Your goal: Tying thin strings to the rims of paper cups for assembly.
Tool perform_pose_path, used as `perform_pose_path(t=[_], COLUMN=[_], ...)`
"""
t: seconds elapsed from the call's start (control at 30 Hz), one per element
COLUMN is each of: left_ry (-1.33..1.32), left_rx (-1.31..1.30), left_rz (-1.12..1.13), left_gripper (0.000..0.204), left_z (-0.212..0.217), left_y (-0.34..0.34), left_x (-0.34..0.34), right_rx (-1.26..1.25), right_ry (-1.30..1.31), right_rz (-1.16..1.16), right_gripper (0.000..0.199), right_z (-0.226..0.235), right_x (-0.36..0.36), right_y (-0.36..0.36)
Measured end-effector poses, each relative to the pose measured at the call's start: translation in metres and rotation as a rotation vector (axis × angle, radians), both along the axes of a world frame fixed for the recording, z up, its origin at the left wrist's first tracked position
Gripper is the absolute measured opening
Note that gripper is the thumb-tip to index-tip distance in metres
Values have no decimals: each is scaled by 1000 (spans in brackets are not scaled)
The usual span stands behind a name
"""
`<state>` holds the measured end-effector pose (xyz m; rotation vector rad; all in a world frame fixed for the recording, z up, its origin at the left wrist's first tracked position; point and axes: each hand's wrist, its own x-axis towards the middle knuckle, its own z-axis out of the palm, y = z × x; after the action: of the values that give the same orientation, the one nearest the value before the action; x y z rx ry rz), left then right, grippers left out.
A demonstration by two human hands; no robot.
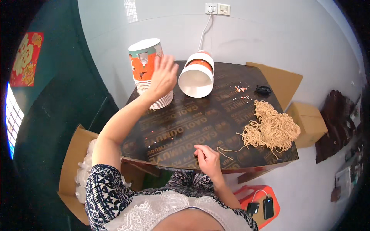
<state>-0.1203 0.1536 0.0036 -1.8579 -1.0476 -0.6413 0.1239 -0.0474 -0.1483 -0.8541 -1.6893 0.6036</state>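
Dark brown laminate covers the small square counter (185,131), and at its near edge the right hand (207,158) rests with fingers curled, pinching the end of a thin tan string (227,151) that trails off to a loose heap of tan cord (271,127) on the counter's right side. Farther back, the left hand (163,77) is spread open, palm against the tall stack of orange-and-white paper cups (148,71) standing at the far left corner, gripping nothing yet. Just beside it a second stack of white paper cups (197,75) lies on its side, mouth toward the person. Judging by the pose, a cup is being taken; closing the fingers round the top one seems needed.
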Motion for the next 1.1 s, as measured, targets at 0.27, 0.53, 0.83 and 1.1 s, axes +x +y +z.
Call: perform_pose_path(t=[0.27,0.53,0.83,1.1], left_ry=[-30,-103,53,82], left_rx=[-111,-144,-385,-669], left_rz=[-125,-151,-185,-116], left_gripper=[20,19,23,47], left_z=[-23,-32,-12,1], left_y=[78,98,75,48], left_x=[46,49,51,55], right_rx=[-76,36,7,20], right_ry=[-13,-13,-26,-40], right_rz=[17,16,26,6], right_gripper=[14,18,17,15], right_z=[5,-1,4,-1], right_x=[2,3,4,5], right_y=[-4,0,-2,2])
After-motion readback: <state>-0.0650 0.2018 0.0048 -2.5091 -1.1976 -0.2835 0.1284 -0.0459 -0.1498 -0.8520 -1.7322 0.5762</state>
